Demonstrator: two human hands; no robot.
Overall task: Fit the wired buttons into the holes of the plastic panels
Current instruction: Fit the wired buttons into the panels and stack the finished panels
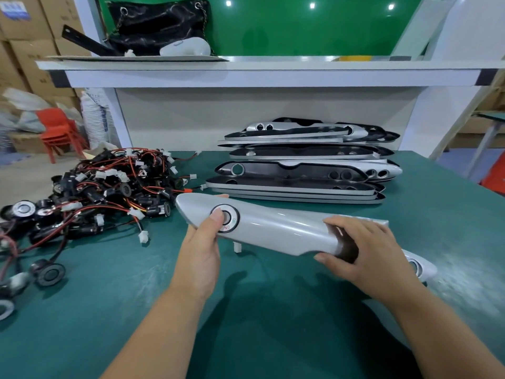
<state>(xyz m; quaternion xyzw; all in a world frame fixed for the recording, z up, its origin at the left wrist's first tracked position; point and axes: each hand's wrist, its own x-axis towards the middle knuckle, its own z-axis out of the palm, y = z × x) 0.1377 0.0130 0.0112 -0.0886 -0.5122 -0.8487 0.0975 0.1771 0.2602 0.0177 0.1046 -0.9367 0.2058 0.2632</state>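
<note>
I hold a long silver plastic panel point(276, 228) above the green table, face up. My left hand point(202, 247) grips its left end, thumb pressing on a round button point(228, 217) that sits in the panel's hole. My right hand point(363, 253) grips the panel's right end, fingers over the top and thumb at the near edge. A white connector point(237, 247) hangs below the panel. A tangled pile of wired buttons point(109, 187) with red and black leads lies to the left. A stack of panels point(300, 165) lies behind.
Another silver panel point(418, 265) with a button lies on the table under my right wrist. Loose buttons point(50, 273) sit at the left edge. A white shelf point(246, 69) overhangs the back, carrying a black bag point(158, 23). Red chairs point(58, 132) stand at the far left.
</note>
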